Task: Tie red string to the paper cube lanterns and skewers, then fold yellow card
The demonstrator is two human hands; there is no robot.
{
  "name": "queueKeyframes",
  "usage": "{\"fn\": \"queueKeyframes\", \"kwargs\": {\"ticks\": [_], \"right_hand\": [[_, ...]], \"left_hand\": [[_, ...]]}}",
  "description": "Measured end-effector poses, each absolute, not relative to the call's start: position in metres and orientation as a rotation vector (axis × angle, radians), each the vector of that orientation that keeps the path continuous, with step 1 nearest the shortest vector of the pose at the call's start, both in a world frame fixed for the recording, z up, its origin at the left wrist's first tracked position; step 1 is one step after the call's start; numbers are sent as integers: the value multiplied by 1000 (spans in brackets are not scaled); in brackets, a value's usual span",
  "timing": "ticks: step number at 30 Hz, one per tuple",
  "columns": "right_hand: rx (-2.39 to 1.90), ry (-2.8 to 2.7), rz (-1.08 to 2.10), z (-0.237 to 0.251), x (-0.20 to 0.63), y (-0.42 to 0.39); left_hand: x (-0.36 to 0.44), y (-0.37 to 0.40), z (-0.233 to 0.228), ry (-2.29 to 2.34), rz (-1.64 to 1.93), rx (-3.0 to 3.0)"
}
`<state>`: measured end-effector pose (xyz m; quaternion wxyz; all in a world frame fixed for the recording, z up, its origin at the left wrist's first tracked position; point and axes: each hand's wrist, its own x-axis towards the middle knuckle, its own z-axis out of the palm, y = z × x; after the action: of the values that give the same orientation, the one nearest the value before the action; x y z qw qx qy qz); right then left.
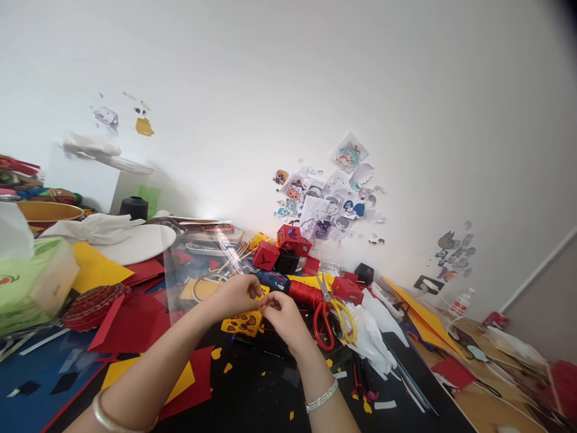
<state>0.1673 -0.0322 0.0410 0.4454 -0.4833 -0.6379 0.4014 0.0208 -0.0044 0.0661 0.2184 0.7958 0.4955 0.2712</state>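
Note:
My left hand and my right hand meet over the black work surface, fingers pinched together. Between them is a yellow paper piece with dark heart-like shapes on it; its lower part hangs below my left fingers, and my fingertips hide its upper edge. Whether it is a flat sheet or a box side I cannot tell. Just right of my right hand lie scissors with one red and one yellow handle. A spool of red thread lies behind my right hand.
Red paper boxes are piled behind my hands. Red and yellow paper sheets and a green tissue pack lie on the left. Crumpled white plastic sits right of the scissors. Small yellow scraps dot the black surface.

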Motion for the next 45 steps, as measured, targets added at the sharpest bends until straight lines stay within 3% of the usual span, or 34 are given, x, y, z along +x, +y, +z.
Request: {"fn": "queueKeyframes", "kwargs": {"ticks": [12,19,25,36,45], "right_hand": [[-1194,-1479,1143,41,167,-33],[-1188,-1390,1239,42,167,-31],[-1140,-1331,1238,37,167,-24],[-1146,-1308,1254,37,166,-22],[-1131,-1347,1228,35,166,-21]], "left_hand": [[21,-5,67,1367,789,2204],[13,-31,87,1260,603,2587],[20,-45,75,1305,429,2953],[15,-57,54,1387,633,3071],[3,-48,42,1186,968,2915]]}}
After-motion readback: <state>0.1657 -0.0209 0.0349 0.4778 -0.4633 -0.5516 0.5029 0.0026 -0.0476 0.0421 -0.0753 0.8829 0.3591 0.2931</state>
